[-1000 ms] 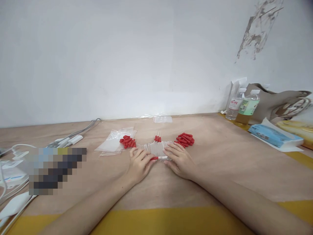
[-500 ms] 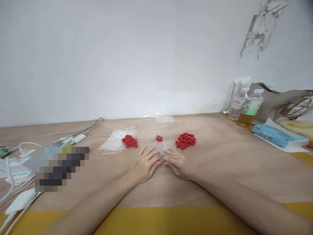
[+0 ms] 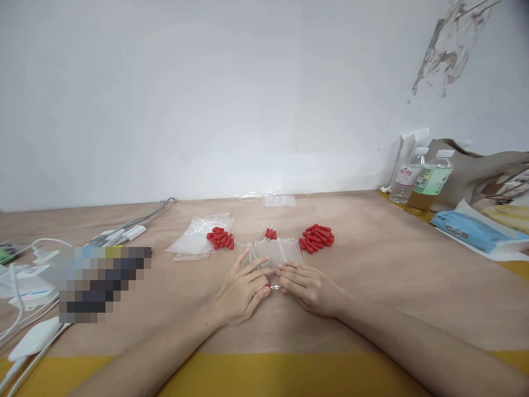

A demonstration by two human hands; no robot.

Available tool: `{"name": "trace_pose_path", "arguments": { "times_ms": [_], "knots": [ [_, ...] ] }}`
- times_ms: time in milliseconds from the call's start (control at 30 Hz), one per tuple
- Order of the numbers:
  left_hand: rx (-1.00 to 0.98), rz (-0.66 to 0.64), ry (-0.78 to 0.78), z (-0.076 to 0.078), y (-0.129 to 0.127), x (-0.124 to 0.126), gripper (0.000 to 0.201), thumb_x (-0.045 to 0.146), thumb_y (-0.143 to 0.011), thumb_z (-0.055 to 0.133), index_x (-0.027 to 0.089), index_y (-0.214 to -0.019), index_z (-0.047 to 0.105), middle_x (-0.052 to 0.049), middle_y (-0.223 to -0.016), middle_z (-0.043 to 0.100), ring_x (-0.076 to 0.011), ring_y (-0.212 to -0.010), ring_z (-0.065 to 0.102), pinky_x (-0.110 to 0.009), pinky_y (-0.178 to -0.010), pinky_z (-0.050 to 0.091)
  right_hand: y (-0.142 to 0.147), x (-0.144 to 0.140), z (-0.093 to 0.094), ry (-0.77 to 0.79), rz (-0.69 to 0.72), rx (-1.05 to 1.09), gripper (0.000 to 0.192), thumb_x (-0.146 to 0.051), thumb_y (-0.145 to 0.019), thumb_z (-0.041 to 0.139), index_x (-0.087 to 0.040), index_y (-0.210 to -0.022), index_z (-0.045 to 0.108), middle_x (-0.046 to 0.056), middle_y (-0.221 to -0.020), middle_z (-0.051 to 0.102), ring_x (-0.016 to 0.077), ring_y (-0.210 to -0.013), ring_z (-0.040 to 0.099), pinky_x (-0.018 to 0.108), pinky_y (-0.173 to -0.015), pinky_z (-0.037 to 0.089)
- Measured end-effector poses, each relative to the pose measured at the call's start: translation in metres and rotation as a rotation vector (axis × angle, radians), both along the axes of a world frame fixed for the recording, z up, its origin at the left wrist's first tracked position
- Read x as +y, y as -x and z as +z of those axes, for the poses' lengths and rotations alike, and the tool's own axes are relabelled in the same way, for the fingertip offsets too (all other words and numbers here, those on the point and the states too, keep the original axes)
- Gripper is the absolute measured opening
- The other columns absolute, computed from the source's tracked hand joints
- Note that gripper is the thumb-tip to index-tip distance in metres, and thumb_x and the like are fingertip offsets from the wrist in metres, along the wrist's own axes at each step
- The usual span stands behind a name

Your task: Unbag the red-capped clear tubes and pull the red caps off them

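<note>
Low over the table my left hand [image 3: 247,289] is closed, thumb and finger pinching a red rubber bulb [image 3: 269,286], mostly hidden in the grip. From it a clear thin tube [image 3: 275,287] runs across to my right hand [image 3: 306,285], closed on its other end. Just beyond my fingers lies a row of clear thin tubes [image 3: 285,249], side by side. Behind that row are a few droppers [image 3: 270,234] with red bulbs on their near ends. Loose red bulbs form a left pile [image 3: 220,238] and a right pile [image 3: 317,237].
Clear plastic bags [image 3: 194,238] lie beside the left pile, another bag [image 3: 279,200] near the wall. Cables and white chargers [image 3: 35,339] cover the left side. Two bottles [image 3: 430,182], a blue tissue pack [image 3: 475,229] and a grey bag [image 3: 467,165] stand at right.
Both hands have drawn back toward me from the row of tubes. The tube with the red bulb now shows between them, and more of the row is uncovered.
</note>
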State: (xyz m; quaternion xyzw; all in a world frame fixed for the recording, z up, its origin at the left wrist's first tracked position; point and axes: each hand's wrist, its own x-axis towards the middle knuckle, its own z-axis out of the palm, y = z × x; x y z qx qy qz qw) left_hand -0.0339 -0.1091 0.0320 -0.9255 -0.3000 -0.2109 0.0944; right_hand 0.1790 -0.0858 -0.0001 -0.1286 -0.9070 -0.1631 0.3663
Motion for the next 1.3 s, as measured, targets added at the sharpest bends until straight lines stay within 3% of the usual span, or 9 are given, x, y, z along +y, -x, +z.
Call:
{"name": "trace_pose_path", "arguments": {
  "times_ms": [333, 467, 567, 700, 833, 933, 1067, 1200, 1300],
  "knots": [
    [-0.071, -0.025, 0.049, -0.004, 0.010, -0.002, 0.020, 0.019, -0.086, 0.034, 0.018, -0.084, 0.053, -0.004, -0.097, 0.062, -0.0187, -0.096, 0.050, -0.035, -0.081, 0.034, -0.019, -0.001, 0.005, -0.071, 0.070, -0.011, 0.029, -0.006, -0.083, 0.040, -0.007, -0.109, 0.053, 0.012, -0.108, 0.060, 0.0201, -0.113, 0.045, 0.040, -0.095, 0.041],
    [-0.285, 0.154, 0.011, 0.002, 0.026, 0.009, 0.022, 0.020, -0.088, 0.030, 0.017, -0.083, 0.051, -0.005, -0.078, 0.057, -0.0167, -0.077, 0.050, -0.030, -0.069, 0.038, -0.025, 0.007, 0.004, 0.009, -0.104, 0.223, 0.027, -0.008, -0.081, 0.045, -0.016, -0.104, 0.057, 0.005, -0.081, 0.063, 0.0159, -0.086, 0.055, 0.034, -0.078, 0.045],
    [-0.441, 0.308, 0.018, 0.014, 0.039, 0.023, 0.024, 0.025, -0.088, 0.030, 0.018, -0.083, 0.052, -0.004, -0.075, 0.052, -0.0158, -0.074, 0.050, -0.028, -0.068, 0.040, -0.018, 0.009, 0.008, 0.100, -0.303, 0.263, 0.024, -0.014, -0.082, 0.046, -0.018, -0.101, 0.060, 0.001, -0.061, 0.054, 0.0129, -0.064, 0.049, 0.030, -0.065, 0.038],
    [-0.549, 0.541, 0.056, 0.030, 0.062, 0.057, 0.029, 0.027, -0.086, 0.031, 0.017, -0.095, 0.057, -0.006, -0.085, 0.056, -0.0184, -0.087, 0.051, -0.032, -0.078, 0.041, 0.006, 0.011, 0.022, 0.233, -0.433, 0.178, 0.029, -0.014, -0.082, 0.040, -0.017, -0.105, 0.058, 0.003, -0.069, 0.058, 0.0135, -0.068, 0.049, 0.029, -0.069, 0.031],
    [-0.566, 0.705, 0.166, 0.038, 0.083, 0.095, 0.032, 0.022, -0.081, 0.036, 0.013, -0.106, 0.054, -0.006, -0.084, 0.060, -0.0174, -0.080, 0.057, -0.031, -0.074, 0.045, 0.035, 0.025, 0.032, 0.264, -0.515, 0.141, 0.023, -0.015, -0.080, 0.042, -0.018, -0.096, 0.059, 0.004, -0.073, 0.064, 0.0150, -0.070, 0.052, 0.033, -0.077, 0.026],
    [-0.532, 0.758, 0.166, 0.038, 0.087, 0.115, 0.035, 0.026, -0.080, 0.043, 0.013, -0.112, 0.051, -0.005, -0.089, 0.064, -0.0152, -0.081, 0.060, -0.026, -0.075, 0.045, 0.054, 0.035, 0.032, 0.204, -0.571, 0.074, 0.015, -0.016, -0.077, 0.045, -0.016, -0.082, 0.059, 0.005, -0.071, 0.064, 0.0178, -0.074, 0.052, 0.038, -0.083, 0.023],
    [-0.423, 0.803, 0.194, 0.032, 0.082, 0.134, 0.031, 0.028, -0.078, 0.048, 0.016, -0.104, 0.060, -0.006, -0.098, 0.065, -0.0166, -0.088, 0.060, -0.026, -0.079, 0.044, 0.070, 0.037, 0.028, 0.148, -0.596, -0.051, 0.014, -0.014, -0.076, 0.045, -0.015, -0.076, 0.059, 0.007, -0.076, 0.064, 0.0196, -0.078, 0.051, 0.042, -0.086, 0.020],
    [-0.267, 0.811, 0.270, 0.028, 0.075, 0.148, 0.023, 0.030, -0.074, 0.053, 0.021, -0.091, 0.067, -0.004, -0.092, 0.068, -0.0189, -0.083, 0.061, -0.028, -0.077, 0.043, 0.077, 0.032, 0.024, 0.219, -0.586, -0.073, 0.014, -0.019, -0.077, 0.045, -0.016, -0.075, 0.059, 0.006, -0.075, 0.063, 0.0201, -0.080, 0.049, 0.044, -0.087, 0.020],
    [-0.147, 0.822, 0.309, 0.028, 0.071, 0.153, 0.016, 0.035, -0.070, 0.057, 0.026, -0.076, 0.069, -0.001, -0.080, 0.070, -0.0205, -0.083, 0.061, -0.036, -0.092, 0.033, 0.078, 0.027, 0.022, 0.296, -0.596, -0.035, 0.020, -0.028, -0.080, 0.044, -0.017, -0.076, 0.060, 0.006, -0.077, 0.063, 0.0203, -0.083, 0.048, 0.044, -0.087, 0.020]
  ]
}}
